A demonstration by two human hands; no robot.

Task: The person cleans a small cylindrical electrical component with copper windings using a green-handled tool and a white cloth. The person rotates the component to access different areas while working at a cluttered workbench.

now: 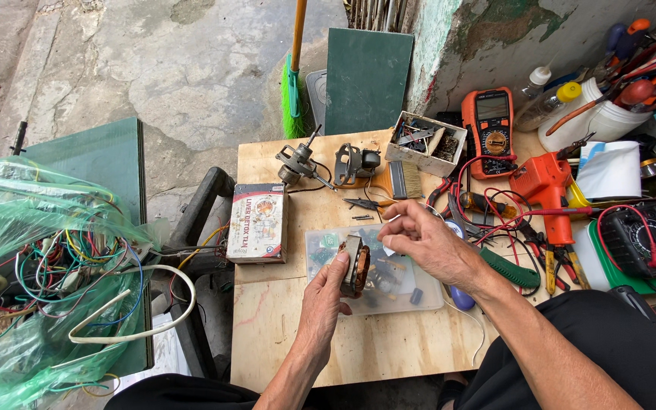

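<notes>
Motor stator (356, 267) w/ copper windings is sitting upright over clear parts box (419, 292) on plywood table (282, 326). Left hand (325, 296) is gripping it; right hand (424, 238) is pinching thin lead wire. Looks mid-inspection; next needs steady hold, gentle pull.

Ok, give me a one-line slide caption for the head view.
Left hand holds a copper-wound motor coil upright over a clear parts box while the right hand pinches something small above it.

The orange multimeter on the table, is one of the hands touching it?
No, the orange multimeter lies at the back of the table, apart from both hands; the left hand holds a copper-wound motor stator.
</notes>
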